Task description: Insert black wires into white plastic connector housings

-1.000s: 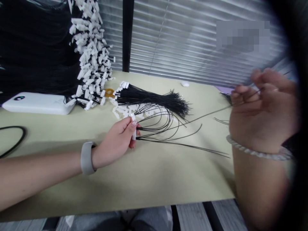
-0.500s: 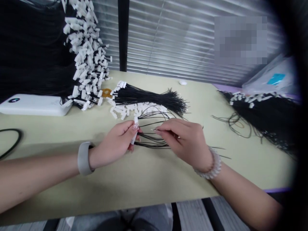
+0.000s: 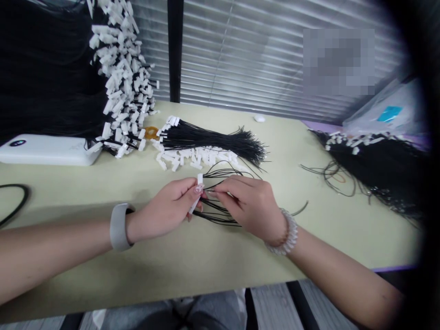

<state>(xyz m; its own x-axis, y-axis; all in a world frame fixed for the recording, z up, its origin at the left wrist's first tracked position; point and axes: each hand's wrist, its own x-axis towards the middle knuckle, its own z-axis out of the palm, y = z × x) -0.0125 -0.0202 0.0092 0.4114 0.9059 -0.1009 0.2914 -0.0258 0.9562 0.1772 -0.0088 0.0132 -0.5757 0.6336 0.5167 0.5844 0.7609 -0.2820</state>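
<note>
Between thumb and fingers, my left hand (image 3: 175, 201) grips a white connector housing (image 3: 200, 178) held at a tilt. Several thin black wires (image 3: 220, 221) run out of its right side and pass under my right hand. My right hand (image 3: 252, 204) pinches one black wire near its tip, close against the housing; whether the tip is inside it I cannot tell. Behind my hands lie loose white connector housings (image 3: 206, 156) and a bundle of black wires (image 3: 213, 137) with white connectors on its left ends.
A tall heap of white connectors (image 3: 118, 78) on black wires stands at the left, beside a white power bank (image 3: 51, 149). More black wires (image 3: 374, 160) lie at the right. A roll of amber tape (image 3: 151, 133) and a small white object (image 3: 259, 118) sit further back.
My right hand has moved left, bringing the pinched wire up to the housing. My left hand has shifted slightly right and down with the housing.
</note>
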